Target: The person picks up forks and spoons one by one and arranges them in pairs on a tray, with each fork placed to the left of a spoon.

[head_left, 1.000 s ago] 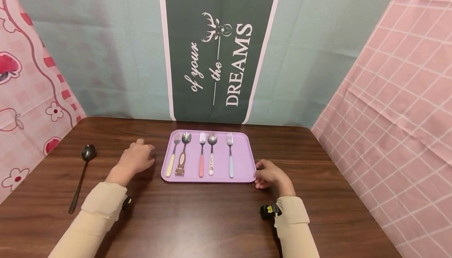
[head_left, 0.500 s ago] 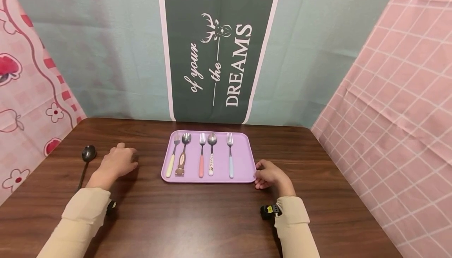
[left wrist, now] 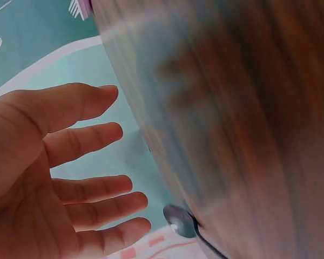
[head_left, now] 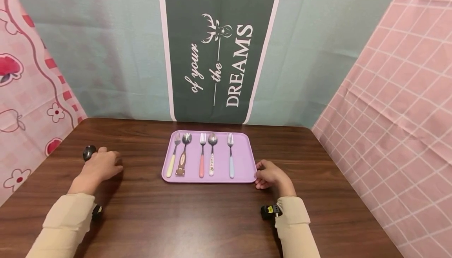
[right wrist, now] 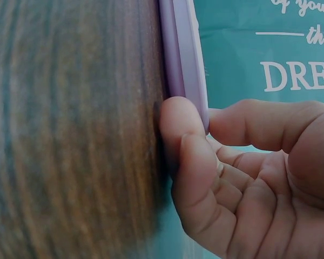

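My left hand point(head_left: 99, 167) hovers over the table at the left, fingers spread and holding nothing. Close beside it lies a dark long-handled spoon point(head_left: 89, 153); in the head view the hand and forearm cover its handle, while the left wrist view shows its bowl point(left wrist: 181, 220) beyond the fingertips. My right hand point(head_left: 270, 174) pinches the front right corner of a lilac tray point(head_left: 243, 156), thumb on one side of the rim and fingers on the other. On the tray lie a yellow-handled fork point(head_left: 170, 166), a brown bear-handled spoon point(head_left: 181, 160) and a pink-handled fork point(head_left: 201, 166).
Further right on the tray are a white patterned spoon point(head_left: 211, 166) and a light-blue-handled fork point(head_left: 231, 166). The brown wooden table point(head_left: 197, 218) meets a grey-green cloth point(head_left: 296, 54) at the back. Pink cloths hang left and right.
My left hand has moved left, away from the tray's side to beside the dark spoon, hiding its handle. The right hand has stayed at the tray corner, and the tray has not moved.
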Available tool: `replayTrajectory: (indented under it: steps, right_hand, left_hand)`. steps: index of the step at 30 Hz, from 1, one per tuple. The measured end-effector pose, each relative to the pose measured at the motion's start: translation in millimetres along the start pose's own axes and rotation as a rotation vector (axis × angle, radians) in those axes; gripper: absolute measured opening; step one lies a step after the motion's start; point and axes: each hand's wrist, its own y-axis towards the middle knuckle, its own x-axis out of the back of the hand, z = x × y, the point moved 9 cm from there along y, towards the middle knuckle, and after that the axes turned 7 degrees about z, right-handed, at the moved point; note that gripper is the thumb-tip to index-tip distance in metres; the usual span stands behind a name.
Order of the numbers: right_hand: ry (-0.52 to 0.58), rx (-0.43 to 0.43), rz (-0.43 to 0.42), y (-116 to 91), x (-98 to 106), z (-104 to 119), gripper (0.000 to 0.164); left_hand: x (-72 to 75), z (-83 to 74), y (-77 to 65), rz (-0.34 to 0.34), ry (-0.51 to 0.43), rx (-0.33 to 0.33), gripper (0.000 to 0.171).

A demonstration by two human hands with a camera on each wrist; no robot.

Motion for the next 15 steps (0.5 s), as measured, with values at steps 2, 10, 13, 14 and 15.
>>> replayTrajectory:
  steps: [2,10,13,14,15]
  right_hand:
    - [-0.002,0.005,0.003,-1,0,0,0.026]
    - [-0.015,0.019,-0.01,-4,2,2,0.024]
    - [-0.014,0.019,-0.009,-4,2,2,0.024]
    - [-0.013,0.019,-0.008,-4,2,2,0.024]
    - [-0.012,0.018,-0.007,-4,2,2,0.025]
  left_hand:
    - [1.2,4.9,-2.4,0.007,0.001,0.01,0.038]
    - [2.3,19.8,-7.7,0.014,0.009,0.014,0.042]
    - [4.0,25.2,-9.8,0.004,0.002,0.016,0.041]
    - [4.6,26.9,-10.5,0.0,-0.001,0.016,0.04]
    - [5.3,28.0,-11.3,-0.005,0.0,0.012,0.039]
